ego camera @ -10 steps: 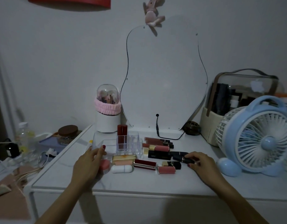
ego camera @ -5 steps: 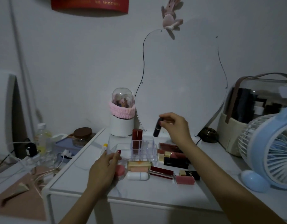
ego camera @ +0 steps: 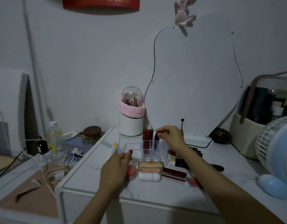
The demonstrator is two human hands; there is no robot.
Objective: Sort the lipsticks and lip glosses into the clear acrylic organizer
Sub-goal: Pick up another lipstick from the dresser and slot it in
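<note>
The clear acrylic organizer (ego camera: 136,148) stands on the white table (ego camera: 155,191). Two dark red tubes (ego camera: 147,138) stand upright in its back-left slots. My right hand (ego camera: 170,136) pinches the top of a black lipstick (ego camera: 156,138), which stands partly inside the slot just right of the red tubes. My left hand (ego camera: 117,168) grips the organizer's front-left edge. Several lipsticks and lip glosses (ego camera: 173,172) lie flat in front and to the right, among them a gold case (ego camera: 150,164), a white capsule (ego camera: 149,177) and a pink jar (ego camera: 131,170).
A curvy mirror (ego camera: 193,81) leans on the wall behind. A white brush holder with pink band (ego camera: 131,117) stands at back left. A blue fan (ego camera: 278,152) and a bag (ego camera: 265,123) fill the right side. Cables and bottles crowd the lower surface at left.
My right hand picked the black lipstick off the table, lifted it, then lowered it into an organizer slot. My left hand stayed on the organizer.
</note>
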